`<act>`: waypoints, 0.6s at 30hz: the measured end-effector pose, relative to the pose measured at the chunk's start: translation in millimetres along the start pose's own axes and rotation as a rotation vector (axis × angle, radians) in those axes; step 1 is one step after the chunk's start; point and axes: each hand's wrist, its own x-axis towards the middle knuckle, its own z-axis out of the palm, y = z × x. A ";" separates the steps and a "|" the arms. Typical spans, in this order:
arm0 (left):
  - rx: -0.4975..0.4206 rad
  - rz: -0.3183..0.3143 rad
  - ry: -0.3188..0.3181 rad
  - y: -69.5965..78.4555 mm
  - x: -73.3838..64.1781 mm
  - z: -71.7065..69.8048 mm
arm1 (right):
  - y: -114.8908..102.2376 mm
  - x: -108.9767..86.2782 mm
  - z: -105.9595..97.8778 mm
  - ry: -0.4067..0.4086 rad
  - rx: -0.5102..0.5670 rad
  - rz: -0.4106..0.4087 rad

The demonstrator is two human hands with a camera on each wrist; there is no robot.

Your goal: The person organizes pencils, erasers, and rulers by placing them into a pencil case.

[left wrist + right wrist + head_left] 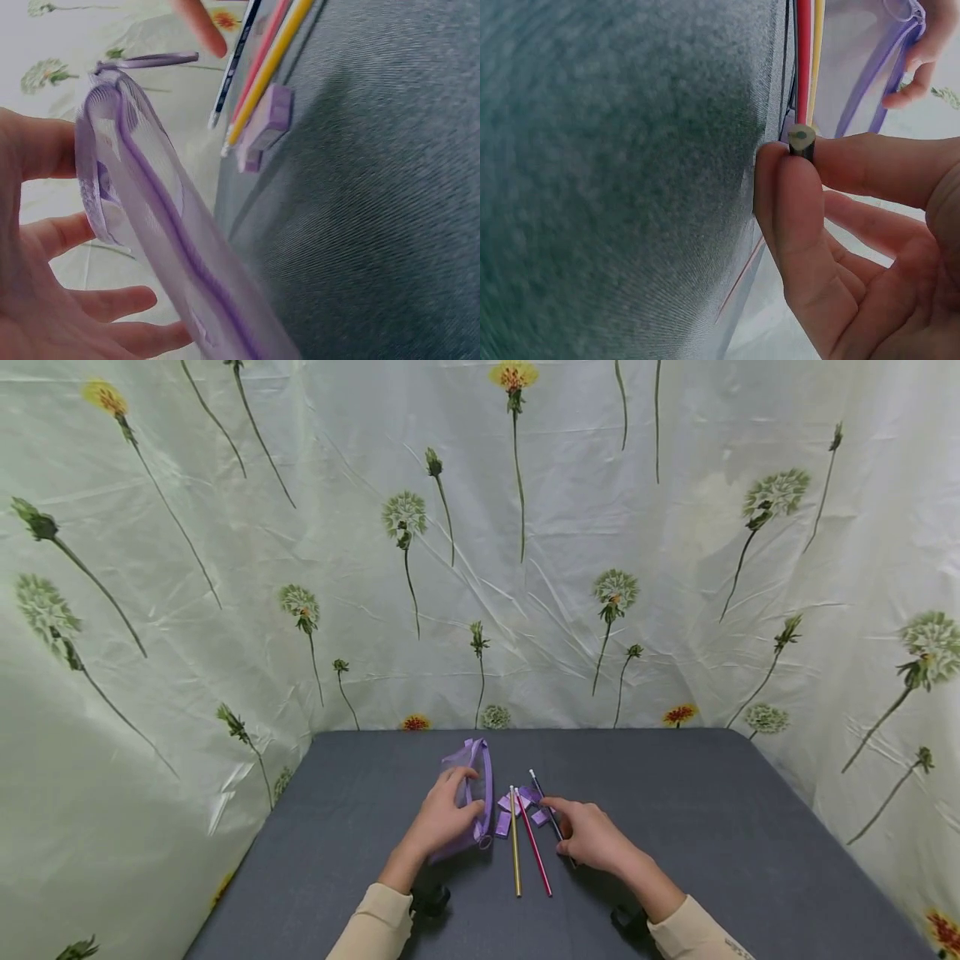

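Observation:
A purple mesh zip pencil pouch [487, 785] stands on its side, its zipper running along the near edge. My left hand [442, 814] holds it, thumb and index finger at one end of the pouch [180, 232] and the other fingers spread behind it. My right hand [594, 837] pinches a dark pencil [535, 781] near its unsharpened end [802, 136], between thumb and fingers. Between the hands lie a yellow pencil [515, 856] and a red pencil [537, 857], side by side. Under and around their far ends are several small purple erasers [502, 825].
A dark grey cloth-covered table [675, 777] carries everything. Behind it hangs a pale curtain [555, 635] printed with dandelions. Dark wrist camera mounts [431, 900] sit under both wrists, close over the table.

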 end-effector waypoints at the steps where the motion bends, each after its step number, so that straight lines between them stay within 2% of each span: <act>1: -0.011 -0.004 0.007 -0.4 0.4 -1.6 | 0.7 -0.1 0.0 0.002 0.014 -0.003; 8: -0.098 -0.016 0.023 -1.7 1.1 -8.3 | 4.9 0.0 -1.2 0.019 0.121 -0.019; 14: -0.129 -0.016 0.007 -1.5 1.1 -8.8 | 3.5 1.1 -3.9 -0.002 0.188 0.022; 18: -0.197 -0.031 -0.024 -1.0 0.7 -9.4 | 1.4 1.4 -6.8 -0.011 0.241 0.039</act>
